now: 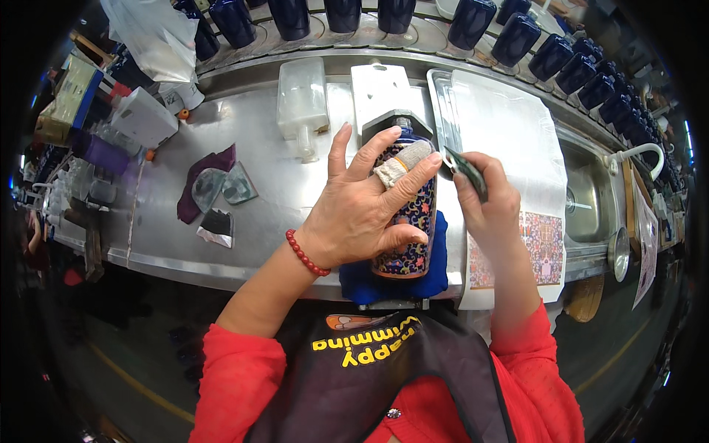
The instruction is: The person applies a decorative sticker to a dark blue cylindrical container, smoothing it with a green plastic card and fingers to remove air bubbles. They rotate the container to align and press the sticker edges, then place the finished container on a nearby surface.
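A dark blue bottle (pixel 402 260) with a colourful floral pattern lies in front of me, neck pointing away, on a bright blue cloth (pixel 441 247). Over it spreads my left hand (pixel 351 207), fingers apart, touching its surface; a pale cloth finger cover (pixel 410 156) wraps one finger. Just right of the bottle, my right hand (pixel 487 192) is closed on a thin dark green scraper-like piece (pixel 470 174). Its exact kind is unclear. Beneath my right forearm lies a sheet of patterned decals (pixel 545 247), partly hidden.
Along the far side, a conveyor (pixel 317 46) carries several dark blue bottles (pixel 473 22). A clear empty-looking bottle (pixel 302 96), a tray (pixel 443 103) and white paper (pixel 502 125) lie nearer. Dark cloth and green pieces (pixel 214 184) rest left; a sink (pixel 587 196) is right.
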`<state>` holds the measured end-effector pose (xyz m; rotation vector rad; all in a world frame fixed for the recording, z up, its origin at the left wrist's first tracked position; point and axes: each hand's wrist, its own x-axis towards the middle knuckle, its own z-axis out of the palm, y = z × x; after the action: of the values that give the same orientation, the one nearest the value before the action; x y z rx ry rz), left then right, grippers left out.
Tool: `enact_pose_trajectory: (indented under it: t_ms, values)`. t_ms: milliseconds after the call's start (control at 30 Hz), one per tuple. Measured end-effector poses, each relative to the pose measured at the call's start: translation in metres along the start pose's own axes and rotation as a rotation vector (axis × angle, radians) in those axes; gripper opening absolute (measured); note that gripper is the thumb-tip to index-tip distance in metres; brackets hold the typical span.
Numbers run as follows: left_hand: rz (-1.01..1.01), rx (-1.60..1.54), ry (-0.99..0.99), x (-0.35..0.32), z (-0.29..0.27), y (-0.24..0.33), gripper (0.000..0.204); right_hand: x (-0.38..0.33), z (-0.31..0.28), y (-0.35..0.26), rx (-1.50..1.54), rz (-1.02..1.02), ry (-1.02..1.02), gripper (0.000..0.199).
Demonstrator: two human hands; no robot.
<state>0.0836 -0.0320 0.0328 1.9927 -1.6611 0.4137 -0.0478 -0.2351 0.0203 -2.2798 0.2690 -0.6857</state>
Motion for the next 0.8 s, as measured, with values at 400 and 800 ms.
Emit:
enact_pose_trajectory:
  t_ms: [400, 800]
  values:
    - [-0.414, -0.193, 0.174, -0.102, 0.030, 0.059, 0.096, 0.043, -0.019, -0.081, 0.181, -0.229, -0.584, 0.026]
    - [-0.343, 0.050, 0.203, -0.087, 0.021, 0.062, 0.098, 0.006, -0.016, -0.062, -0.358, -0.560, -0.072, 0.026]
